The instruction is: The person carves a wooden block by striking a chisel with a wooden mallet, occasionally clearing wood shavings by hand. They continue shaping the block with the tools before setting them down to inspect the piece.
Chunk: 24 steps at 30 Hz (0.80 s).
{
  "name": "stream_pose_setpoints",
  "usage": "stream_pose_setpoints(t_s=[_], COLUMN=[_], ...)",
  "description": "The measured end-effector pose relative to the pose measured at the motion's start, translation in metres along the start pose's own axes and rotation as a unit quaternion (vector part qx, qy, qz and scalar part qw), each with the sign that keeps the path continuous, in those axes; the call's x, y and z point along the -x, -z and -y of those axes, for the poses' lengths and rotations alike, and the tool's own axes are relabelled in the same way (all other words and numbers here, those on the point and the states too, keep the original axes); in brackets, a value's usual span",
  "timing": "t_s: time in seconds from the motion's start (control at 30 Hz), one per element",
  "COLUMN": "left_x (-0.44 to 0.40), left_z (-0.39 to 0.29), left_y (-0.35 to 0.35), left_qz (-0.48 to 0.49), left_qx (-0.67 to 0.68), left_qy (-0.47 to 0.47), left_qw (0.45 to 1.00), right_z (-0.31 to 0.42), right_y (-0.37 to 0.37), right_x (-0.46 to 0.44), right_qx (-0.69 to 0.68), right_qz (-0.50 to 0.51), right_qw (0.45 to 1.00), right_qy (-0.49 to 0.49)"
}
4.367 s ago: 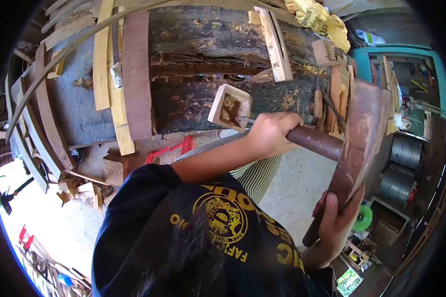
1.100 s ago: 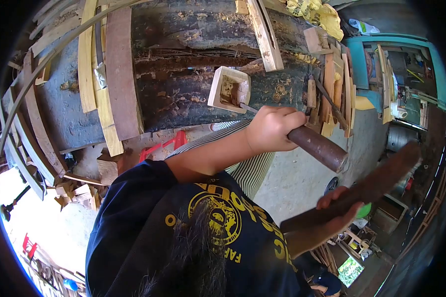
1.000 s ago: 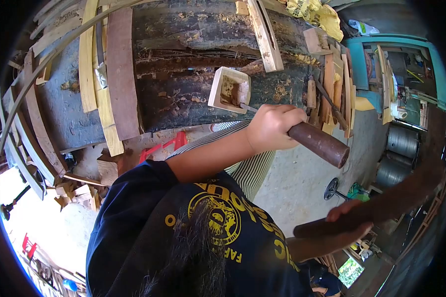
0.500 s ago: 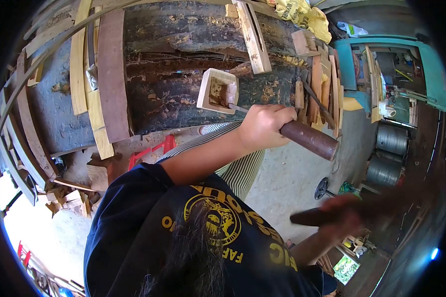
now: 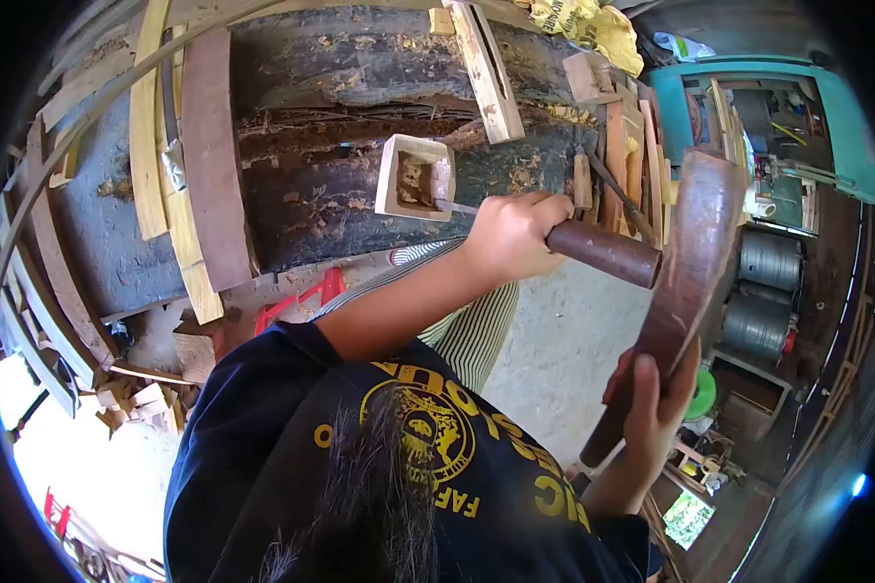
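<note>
A chisel (image 5: 608, 253) with a thick dark wooden handle is gripped in my left hand (image 5: 515, 236). Its thin metal blade reaches into the hollow of a pale wooden block (image 5: 391, 179), which lies near the front edge of the dark, worn workbench (image 5: 301, 209). My right hand (image 5: 656, 403) is wrapped round the lower part of a heavy dark wooden mallet (image 5: 695, 243). The mallet stands upright just beyond the end of the chisel handle; whether they touch is hard to tell. Wood chips lie in the block's hollow.
A slotted wooden piece (image 5: 484, 73) lies behind the block. Long boards (image 5: 214, 160) cross the bench at the left. Another chisel (image 5: 582, 180) and wood strips (image 5: 635, 165) are at the right. A red stool (image 5: 306, 296) and metal drums (image 5: 756, 325) stand below.
The mallet has swung from far right, where it was blurred, to beside the chisel handle. My left hand keeps its hold on the chisel. The whole view has shifted slightly.
</note>
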<state>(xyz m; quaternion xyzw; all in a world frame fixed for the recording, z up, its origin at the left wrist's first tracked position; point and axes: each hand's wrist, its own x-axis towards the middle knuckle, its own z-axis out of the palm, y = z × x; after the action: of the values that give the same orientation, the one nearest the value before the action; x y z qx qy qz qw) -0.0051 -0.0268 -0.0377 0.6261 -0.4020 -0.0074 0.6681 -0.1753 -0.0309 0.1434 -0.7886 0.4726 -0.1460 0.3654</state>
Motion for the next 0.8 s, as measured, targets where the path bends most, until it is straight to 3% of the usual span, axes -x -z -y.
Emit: stream_pose_setpoints(t_s=[0.03,0.1,0.17,0.2,0.23,0.27,0.3,0.43,0.5,0.53,0.6,0.63,0.7,0.73,0.77,0.8], left_x=[-0.001,0.001,0.001,0.0,0.001,0.001,0.001,0.001,0.001,0.001,0.0,0.0,-0.001,-0.001,0.002,0.002], left_z=[0.0,0.0,0.0,0.0,0.001,0.001,0.002,0.005,0.007,0.006,0.004,0.005,0.004,0.005,0.008,0.01], left_y=[-0.002,-0.003,-0.003,-0.003,-0.003,-0.002,-0.002,-0.002,0.001,0.001,0.002,0.002,0.002,0.002,0.002,0.002], left_qz=[0.003,-0.01,-0.009,-0.008,-0.007,-0.003,-0.001,0.018,0.003,0.001,0.006,0.004,0.002,0.001,0.02,0.037], left_qx=[0.002,-0.001,-0.001,0.002,0.002,0.004,0.004,-0.012,0.019,0.017,-0.001,-0.002,0.011,0.011,-0.002,-0.016], left_qy=[-0.002,0.005,0.01,0.009,0.008,0.007,0.007,0.006,0.001,0.005,0.005,0.007,0.001,-0.001,0.005,0.01], left_qw=[1.0,1.0,1.0,1.0,1.0,1.0,1.0,1.0,1.0,1.0,1.0,1.0,1.0,1.0,1.0,0.999], right_z=[0.009,0.018,0.016,-0.031,-0.035,-0.026,-0.018,0.001,0.01,0.009,0.007,0.011,-0.028,0.002,0.008,0.007], right_y=[0.012,0.067,0.116,0.122,0.092,0.037,0.001,-0.01,0.0,0.008,0.025,0.011,0.001,-0.023,-0.025,-0.018], right_x=[-0.003,-0.026,-0.052,-0.042,-0.033,-0.016,-0.008,-0.008,-0.002,0.001,0.003,-0.005,-0.015,-0.002,-0.002,-0.003], right_qx=[-0.001,-0.143,-0.275,-0.285,-0.287,-0.102,0.089,-0.038,-0.08,-0.079,-0.2,-0.317,-0.264,-0.016,-0.101,-0.088], right_qz=[-0.003,0.235,0.458,0.365,0.364,0.202,0.028,0.041,-0.045,-0.04,-0.145,-0.105,-0.062,-0.013,0.009,0.011], right_qw=[1.0,0.96,0.842,0.879,0.879,0.969,0.993,0.996,0.991,0.991,0.957,0.925,0.952,1.0,0.995,0.996], right_qy=[-0.001,-0.04,-0.075,0.115,0.115,0.098,0.076,0.068,0.099,0.098,0.15,0.18,0.141,0.023,-0.011,0.001])
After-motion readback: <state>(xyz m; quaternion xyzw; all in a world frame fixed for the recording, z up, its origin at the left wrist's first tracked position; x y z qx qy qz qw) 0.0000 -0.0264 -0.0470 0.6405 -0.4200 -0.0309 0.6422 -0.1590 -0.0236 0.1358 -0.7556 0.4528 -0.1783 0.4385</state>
